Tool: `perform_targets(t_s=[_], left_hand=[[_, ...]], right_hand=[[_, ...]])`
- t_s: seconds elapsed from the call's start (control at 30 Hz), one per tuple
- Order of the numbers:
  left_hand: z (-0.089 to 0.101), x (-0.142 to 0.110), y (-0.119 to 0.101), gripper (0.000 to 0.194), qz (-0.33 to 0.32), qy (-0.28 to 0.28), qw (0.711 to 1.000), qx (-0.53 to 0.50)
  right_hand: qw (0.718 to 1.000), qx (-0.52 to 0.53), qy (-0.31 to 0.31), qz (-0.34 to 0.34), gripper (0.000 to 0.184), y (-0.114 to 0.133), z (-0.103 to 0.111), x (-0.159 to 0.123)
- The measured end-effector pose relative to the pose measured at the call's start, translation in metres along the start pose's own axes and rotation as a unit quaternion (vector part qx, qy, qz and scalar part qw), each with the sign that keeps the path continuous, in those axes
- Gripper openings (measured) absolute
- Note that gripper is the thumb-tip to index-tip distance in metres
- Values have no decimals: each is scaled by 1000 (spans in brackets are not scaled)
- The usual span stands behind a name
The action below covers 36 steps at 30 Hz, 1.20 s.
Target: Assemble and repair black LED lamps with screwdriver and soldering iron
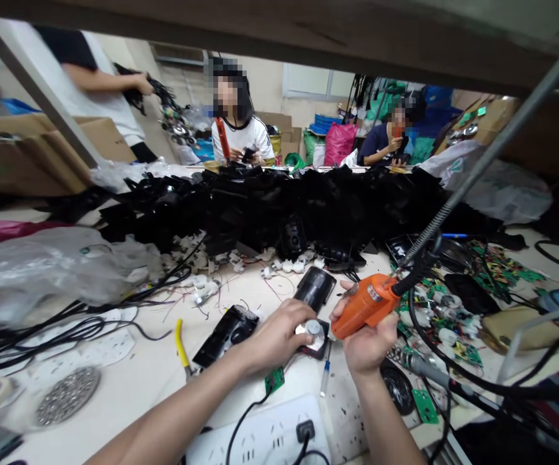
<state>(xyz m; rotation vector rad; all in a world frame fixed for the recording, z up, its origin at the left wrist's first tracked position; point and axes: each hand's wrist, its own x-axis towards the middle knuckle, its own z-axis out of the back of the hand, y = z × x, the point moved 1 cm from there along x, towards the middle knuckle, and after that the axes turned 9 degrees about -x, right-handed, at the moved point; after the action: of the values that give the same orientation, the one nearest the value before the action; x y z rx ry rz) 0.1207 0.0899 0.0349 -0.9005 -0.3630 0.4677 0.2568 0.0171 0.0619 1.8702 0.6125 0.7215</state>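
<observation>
My right hand (370, 345) is wrapped round an orange electric screwdriver (367, 305), which hangs from a spring and a black cable at its back end. Its front end points left, close to a small dark part with a silver plate and a round grey cap (314, 327). The fingers of my left hand (284, 328) grip this part against the table. Just behind it lies a black casing (315, 288); another open black casing (229, 332) is left of my left hand. A green circuit board (274, 380) sits under my left wrist, and a small blue-tipped screwdriver (326, 376) lies between my forearms.
Black casings (260, 206) are heaped across the back. Circuit boards (468, 349) crowd the right side. Yellow-handled pliers (181, 345), a white power strip (260, 433), black cables (99, 326) and a plastic bag (66, 261) surround me. Co-workers (243, 135) are across the table.
</observation>
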Motion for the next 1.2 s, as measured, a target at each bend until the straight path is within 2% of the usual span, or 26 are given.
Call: perform_targets(t_s=[0.13, 0.23, 0.4, 0.53, 0.67, 0.77, 0.83, 1.0, 1.2], left_hand=[[0, -13, -9, 27, 23, 22, 999, 25], [2, -24, -13, 29, 44, 9, 998, 52], [-1, -31, -5, 28, 58, -21, 998, -9], [-6, -32, 5, 26, 32, -52, 997, -53], [-9, -34, 7, 27, 4, -36, 999, -10], [-10, -36, 6, 28, 3, -27, 1000, 4], [-11, -37, 6, 28, 0, -33, 999, 5], [-13, -37, 8, 28, -9, -42, 999, 11], [-13, -36, 10, 27, -5, -43, 999, 4]], right_hand=[[1000, 22, 14, -14, 67, 2, -2, -3], [998, 42, 27, -25, 63, 2, -3, -9], [998, 34, 48, -16, 61, 5, -6, -13], [998, 35, 48, 9, 63, 20, -5, -12], [999, 36, 27, -6, 67, 36, -5, -15], [999, 34, 22, 12, 67, 42, -8, -20], [999, 39, 24, 19, 67, 42, -12, -24], [998, 56, 35, -15, 63, 29, -18, -27], [998, 44, 34, -4, 65, 20, -18, -25]])
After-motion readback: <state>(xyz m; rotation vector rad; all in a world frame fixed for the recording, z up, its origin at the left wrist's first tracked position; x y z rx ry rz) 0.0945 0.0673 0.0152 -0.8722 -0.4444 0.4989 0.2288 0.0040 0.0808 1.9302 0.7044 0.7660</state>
